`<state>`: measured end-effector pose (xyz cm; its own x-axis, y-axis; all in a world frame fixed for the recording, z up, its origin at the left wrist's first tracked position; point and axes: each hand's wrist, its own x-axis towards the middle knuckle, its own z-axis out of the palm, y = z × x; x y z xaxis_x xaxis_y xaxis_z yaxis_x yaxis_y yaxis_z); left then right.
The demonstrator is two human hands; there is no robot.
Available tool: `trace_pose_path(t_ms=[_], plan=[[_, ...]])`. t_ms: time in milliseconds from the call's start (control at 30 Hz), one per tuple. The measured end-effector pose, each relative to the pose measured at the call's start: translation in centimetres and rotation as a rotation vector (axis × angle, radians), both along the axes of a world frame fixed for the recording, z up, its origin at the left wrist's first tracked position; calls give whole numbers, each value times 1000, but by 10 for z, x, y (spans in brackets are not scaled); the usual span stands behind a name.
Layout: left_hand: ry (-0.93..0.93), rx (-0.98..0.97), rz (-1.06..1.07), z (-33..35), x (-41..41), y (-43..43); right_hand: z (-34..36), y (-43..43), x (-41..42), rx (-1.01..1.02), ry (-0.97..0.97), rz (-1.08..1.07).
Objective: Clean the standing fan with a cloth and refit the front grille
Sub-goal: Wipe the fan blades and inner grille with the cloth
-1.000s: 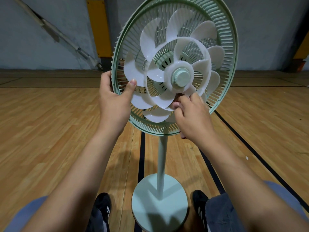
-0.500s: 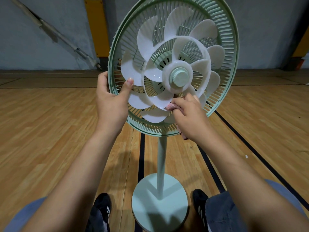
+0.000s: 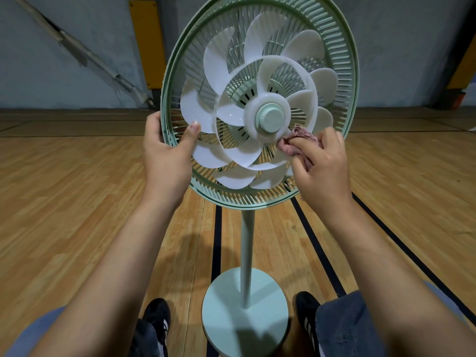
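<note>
Two bare hands work on a pale green standing fan [image 3: 260,109] set on a wooden floor [image 3: 64,202] marked with black lines [image 3: 217,243]. No front grille covers the white blades [image 3: 224,73], which stand exposed inside the green rear grille [image 3: 346,73]. The left hand [image 3: 166,153] grips the left rim of that grille, fingers curled behind the edge and the thumb laid across the front, its tip touching one of the outer blades. The right hand [image 3: 322,161] pinches a bunched pink cloth [image 3: 296,140] between thumb and fingers and presses it against the fan just right of and below the green hub cap [image 3: 270,117]; whether the cloth touches a blade root or the white hub ring is hard to tell, since the hand covers that spot. The fan's thin pole [image 3: 247,253] runs down to a round base [image 3: 244,313] on the floor between the person's black shoes [image 3: 157,320]. Grey-blue trouser legs [image 3: 342,328] show at the bottom corners. A grey wall [image 3: 77,27] rises behind the fan, with a yellow post [image 3: 146,39] at left and a long pale pole [image 3: 85,52] leaning diagonally against the wall.
</note>
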<state>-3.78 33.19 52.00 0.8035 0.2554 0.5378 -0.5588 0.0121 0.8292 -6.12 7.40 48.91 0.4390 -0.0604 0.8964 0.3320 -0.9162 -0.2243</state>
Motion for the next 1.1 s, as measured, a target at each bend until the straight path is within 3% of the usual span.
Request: trace_pose_path(t_ms=[200,500,933,1100], plan=[[-8,-3,-17,0,0,1,3,-3,2,-39,-90,-20],[-10,-4,11,1,1,0,-15,-1,4,-11,106,42],[-34,15,89,-4,3,-6,-43,50,-1,92,143,198],[-33,23,68,-5,6,-1,-46,48,1,-1,111,202]])
